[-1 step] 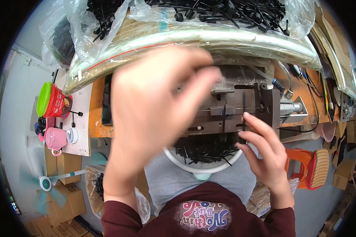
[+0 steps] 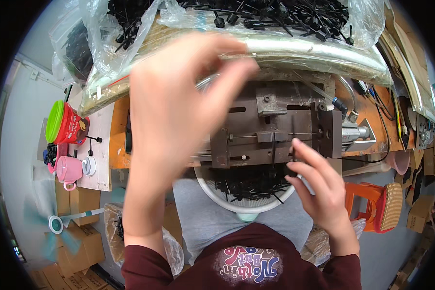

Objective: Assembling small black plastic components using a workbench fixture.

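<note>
My left hand [image 2: 179, 96] is raised at the left of the fixture and blurred by motion. Its thumb and forefinger stand apart, and nothing shows between them. My right hand [image 2: 319, 186] pinches a thin black rod with a knob [image 2: 292, 166] upright at the front edge of the dark metal fixture [image 2: 253, 157]. A second black rod [image 2: 274, 150] stands across the small block in the middle of the fixture. Below, a white basket [image 2: 246, 209] on my lap holds many loose black rods.
Clear plastic bags of black knobbed parts [image 2: 295, 19] lie beyond the fixture, behind a padded plastic-wrapped edge [image 2: 324, 50]. An air cylinder [image 2: 355, 131] with hoses is at right. A red tub [image 2: 72, 123] and a pink cup [image 2: 68, 169] stand left; an orange stool [image 2: 360, 205] is lower right.
My left hand has moved up and left, uncovering more of the fixture. My right hand has shifted slightly left with the black rod.
</note>
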### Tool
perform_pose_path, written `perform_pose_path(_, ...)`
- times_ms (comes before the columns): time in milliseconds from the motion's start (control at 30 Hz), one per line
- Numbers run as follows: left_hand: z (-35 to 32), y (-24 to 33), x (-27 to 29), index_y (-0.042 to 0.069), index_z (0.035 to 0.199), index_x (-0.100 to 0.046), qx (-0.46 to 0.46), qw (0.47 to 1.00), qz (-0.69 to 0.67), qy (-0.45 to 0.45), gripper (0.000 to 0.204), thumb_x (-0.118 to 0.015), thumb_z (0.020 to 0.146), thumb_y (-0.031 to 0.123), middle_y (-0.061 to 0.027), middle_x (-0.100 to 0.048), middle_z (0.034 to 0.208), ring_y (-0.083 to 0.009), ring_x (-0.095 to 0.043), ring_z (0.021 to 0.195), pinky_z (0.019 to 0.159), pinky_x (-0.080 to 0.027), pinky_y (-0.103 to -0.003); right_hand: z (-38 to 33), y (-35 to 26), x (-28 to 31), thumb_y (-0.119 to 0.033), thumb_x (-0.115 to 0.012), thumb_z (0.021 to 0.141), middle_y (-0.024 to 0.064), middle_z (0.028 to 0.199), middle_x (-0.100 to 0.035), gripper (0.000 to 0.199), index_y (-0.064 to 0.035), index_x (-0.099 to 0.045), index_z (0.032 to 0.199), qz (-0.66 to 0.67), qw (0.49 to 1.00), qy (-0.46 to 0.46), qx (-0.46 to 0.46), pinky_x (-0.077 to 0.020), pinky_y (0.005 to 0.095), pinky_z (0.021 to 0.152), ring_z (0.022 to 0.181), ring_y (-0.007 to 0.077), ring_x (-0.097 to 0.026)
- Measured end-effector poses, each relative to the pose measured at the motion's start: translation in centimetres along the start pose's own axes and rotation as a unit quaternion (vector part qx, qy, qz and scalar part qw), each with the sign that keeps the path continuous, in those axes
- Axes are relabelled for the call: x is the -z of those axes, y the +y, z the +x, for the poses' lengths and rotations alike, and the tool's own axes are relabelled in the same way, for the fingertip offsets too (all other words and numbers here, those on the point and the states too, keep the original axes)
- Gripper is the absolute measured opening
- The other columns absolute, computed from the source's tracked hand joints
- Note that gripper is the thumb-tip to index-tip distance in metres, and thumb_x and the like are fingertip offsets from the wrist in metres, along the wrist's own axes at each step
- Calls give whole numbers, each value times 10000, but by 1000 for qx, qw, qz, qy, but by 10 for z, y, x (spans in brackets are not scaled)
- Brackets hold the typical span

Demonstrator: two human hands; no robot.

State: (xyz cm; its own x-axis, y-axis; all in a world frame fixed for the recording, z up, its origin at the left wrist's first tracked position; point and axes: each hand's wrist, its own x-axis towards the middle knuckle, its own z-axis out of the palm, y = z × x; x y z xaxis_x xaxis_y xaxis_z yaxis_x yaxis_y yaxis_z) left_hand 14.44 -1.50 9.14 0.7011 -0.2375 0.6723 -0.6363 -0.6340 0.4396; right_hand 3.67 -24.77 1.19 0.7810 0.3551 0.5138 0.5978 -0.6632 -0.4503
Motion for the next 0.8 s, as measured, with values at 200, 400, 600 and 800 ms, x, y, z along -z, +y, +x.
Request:
perform_pose_path(200,77,-52,-17,0,1002,-756,12,998,52,-17,180,-696,832,4,-145,-678,1003,-276,-685,886,810,-548,-360,8,-1,-24,-50,-727,799,186,1326,-657,186,-9,-662,968,-58,997,-40,36,-530,279,570,583,161,-647)
perform_pose_path(400,91,-85,-45,-11,996,-747,-96,973,210,-23,185,-706,818,13,-157,-657,968,-329,-679,900,839,-548,-398,17,-4,-20,-47,-771,770,173,1336,-655,230,-21,-666,973,-87,992,-86,23,-534,296,569,593,200,-658)
perform_pose_path(600,76,-77,-31,68,891,-721,-144,968,203,36,88,-693,829,124,-70,-714,855,-318,-706,794,698,-562,-406,25,-5,-12,-97,-768,790,164,1260,-687,239,-26,-674,999,-55,995,-74,32,-538,302,559,560,200,-641)
perform_pose_path(800,26,-23,4,48,997,-730,-201,962,181,47,222,-719,793,-39,-77,-727,890,-199,-705,751,677,-555,-292,92,16,16,-104,-794,797,114,1040,-718,264,-24,-680,1021,-54,991,107,66,-536,323,607,654,229,-659)
